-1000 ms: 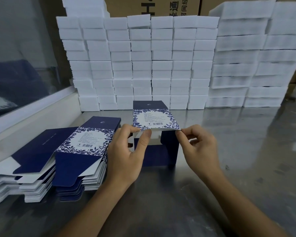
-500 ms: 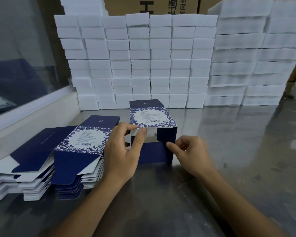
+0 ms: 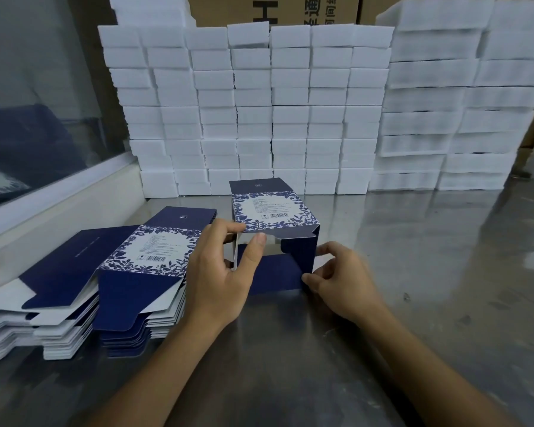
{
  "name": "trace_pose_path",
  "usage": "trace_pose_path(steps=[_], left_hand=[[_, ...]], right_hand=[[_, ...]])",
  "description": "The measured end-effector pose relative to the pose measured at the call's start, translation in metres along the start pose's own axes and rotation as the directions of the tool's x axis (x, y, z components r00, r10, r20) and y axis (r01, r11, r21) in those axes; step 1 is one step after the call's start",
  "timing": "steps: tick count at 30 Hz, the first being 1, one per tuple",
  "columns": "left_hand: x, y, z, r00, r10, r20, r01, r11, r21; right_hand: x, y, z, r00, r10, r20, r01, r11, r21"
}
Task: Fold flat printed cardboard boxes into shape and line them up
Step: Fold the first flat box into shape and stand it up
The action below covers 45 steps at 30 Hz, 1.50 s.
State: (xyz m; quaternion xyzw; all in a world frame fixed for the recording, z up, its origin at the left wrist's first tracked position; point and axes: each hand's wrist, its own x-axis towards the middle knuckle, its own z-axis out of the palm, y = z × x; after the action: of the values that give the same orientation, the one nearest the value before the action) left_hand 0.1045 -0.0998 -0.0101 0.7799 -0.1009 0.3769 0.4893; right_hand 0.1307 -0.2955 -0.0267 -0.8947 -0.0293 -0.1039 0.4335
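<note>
Step in hand: closing the near end of 1 box (image 3: 275, 229), opened into shape on the steel table (image 3: 413, 257). The left hand (image 3: 219, 272) pinches the top edge; the right hand (image 3: 336, 278) pinches the lower flap corner. Next: likely tuck that flap inward. The box interior appears empty. 2 stacks of flat boxes (image 3: 105, 288) lie left.

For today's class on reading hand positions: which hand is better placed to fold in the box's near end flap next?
Right, probably. The right hand already pinches the navy flap's lower corner on the box, while the left hand grips the box's open end, steadying it.
</note>
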Motion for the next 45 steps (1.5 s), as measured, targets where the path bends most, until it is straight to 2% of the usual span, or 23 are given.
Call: trace_pose_path(steps=[3,5,7,10,14,17,20,24,33,35,40,45], left_hand=[[0.001,-0.001,-0.001,1.0,-0.004,-0.013,0.004,1.0,0.001],[0.001,-0.002,-0.002,1.0,0.003,-0.009,-0.003,1.0,-0.01],[0.001,-0.002,-0.002,1.0,0.019,0.006,-0.018,1.0,-0.021],[0.0,0.0,-0.001,0.998,0.061,0.03,-0.06,0.998,-0.034],[-0.002,-0.001,-0.002,0.982,0.174,0.071,-0.166,0.981,-0.104],[-0.005,-0.004,0.002,0.981,0.132,0.143,-0.117,0.987,-0.109],[-0.008,-0.007,0.006,0.98,0.029,0.195,-0.039,0.998,0.047],[-0.007,-0.012,0.007,0.979,0.126,0.163,-0.157,0.968,0.197],[-0.001,-0.011,0.003,0.989,0.124,0.078,-0.135,0.976,0.172],[-0.002,-0.014,0.004,0.988,0.109,0.11,-0.13,0.969,0.208],[-0.007,-0.022,0.005,0.948,-0.077,0.309,-0.027,0.947,0.32],[-0.006,-0.025,0.005,0.946,-0.029,0.323,-0.084,0.941,0.329]], right_hand=[[-0.002,0.001,0.002,0.994,-0.083,-0.073,0.085,0.996,0.019],[-0.006,-0.003,0.004,0.978,-0.171,-0.121,0.188,0.971,0.145],[-0.009,-0.012,0.004,0.945,-0.238,-0.223,0.296,0.913,0.281],[-0.01,-0.017,0.004,0.87,-0.31,-0.383,0.424,0.868,0.26],[-0.01,-0.021,-0.001,0.852,-0.258,-0.456,0.414,0.865,0.284],[-0.011,-0.028,-0.007,0.84,-0.191,-0.507,0.402,0.847,0.348],[-0.011,-0.028,-0.01,0.845,-0.156,-0.511,0.379,0.849,0.369],[-0.013,-0.031,-0.008,0.824,-0.182,-0.536,0.41,0.845,0.343],[-0.015,-0.032,0.0,0.836,-0.243,-0.491,0.432,0.844,0.318],[-0.015,-0.031,-0.001,0.844,-0.219,-0.489,0.411,0.851,0.328],[-0.013,-0.029,-0.003,0.898,-0.125,-0.423,0.305,0.868,0.391],[-0.013,-0.03,-0.003,0.909,-0.124,-0.397,0.29,0.874,0.391]])
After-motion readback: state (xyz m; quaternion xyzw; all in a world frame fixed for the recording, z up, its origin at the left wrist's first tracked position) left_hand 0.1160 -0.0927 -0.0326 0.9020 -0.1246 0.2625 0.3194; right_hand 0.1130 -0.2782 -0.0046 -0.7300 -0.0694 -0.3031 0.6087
